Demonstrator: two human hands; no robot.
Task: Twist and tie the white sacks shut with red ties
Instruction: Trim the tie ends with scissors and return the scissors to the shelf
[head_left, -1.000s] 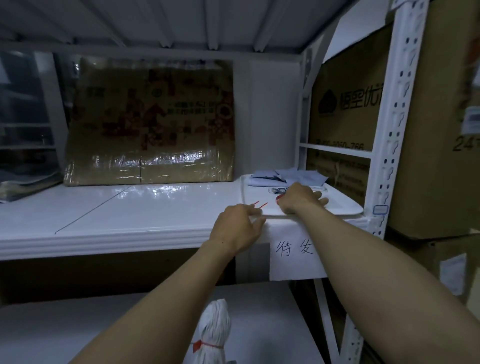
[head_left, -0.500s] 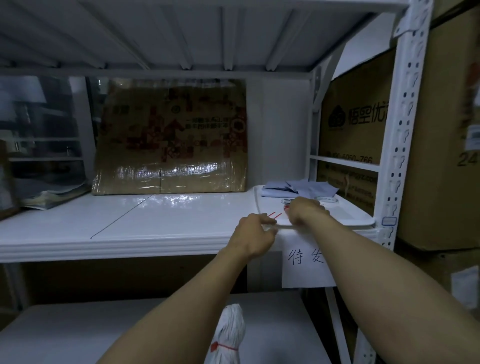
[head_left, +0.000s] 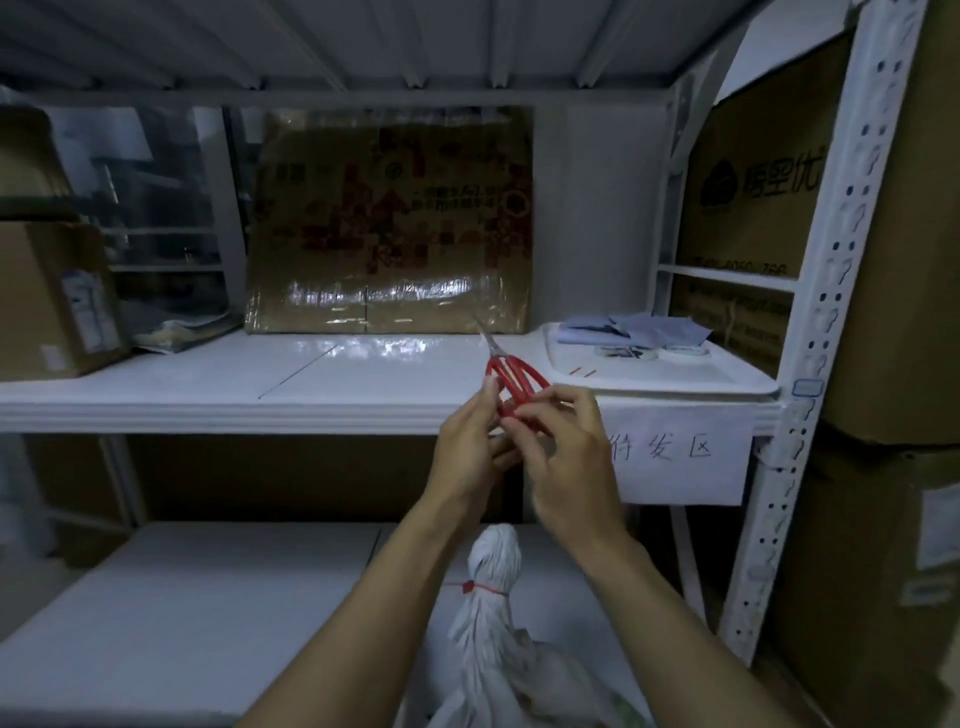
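Note:
A white sack (head_left: 498, 639) stands on the lower shelf, its neck twisted and bound by a red tie (head_left: 480, 587). Above it, in front of the middle shelf's edge, my left hand (head_left: 470, 441) and my right hand (head_left: 566, 457) both hold a pair of red-handled scissors (head_left: 511, 382), blades pointing up and away. My fingers curl round the handles. Two loose red ties (head_left: 582, 371) lie on the white tray (head_left: 675, 382) at the shelf's right end.
The tray also carries tape rolls (head_left: 626, 352) and folded blue-grey bags (head_left: 631, 330). A flattened cardboard box (head_left: 389, 223) leans at the shelf's back; more boxes (head_left: 57, 296) stand left and right. A paper label (head_left: 680, 457) hangs below the tray. A white upright post (head_left: 810, 364) stands right.
Both hands have left the tray's edge and drawn back toward me, now holding the red scissors. The ties stay on the tray. The camera has tilted down.

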